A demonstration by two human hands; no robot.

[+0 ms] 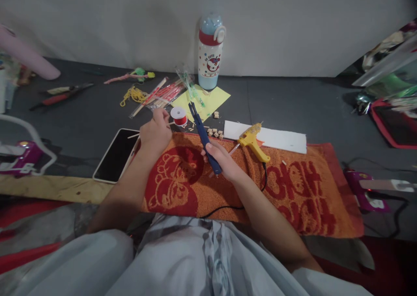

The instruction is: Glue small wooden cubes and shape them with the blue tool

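My right hand (221, 159) is closed around the dark blue handles of a pair of cutters (202, 133), whose jaws point away from me toward a yellow sheet (213, 100). My left hand (155, 133) is closed, pinching a thin wooden stick (133, 136) near a small spool of red thread (179, 115). Both hands hover over an orange towel with red print (293, 187). Several small cut wooden bits (215, 133) lie just beyond the towel.
A yellow glue gun (252, 140) with a black cord rests on the towel beside a white strip (280, 139). A tablet (115, 155) lies at left. A water bottle (210, 53) stands by the wall. Pliers (61, 95), sticks and yellow string lie farther left.
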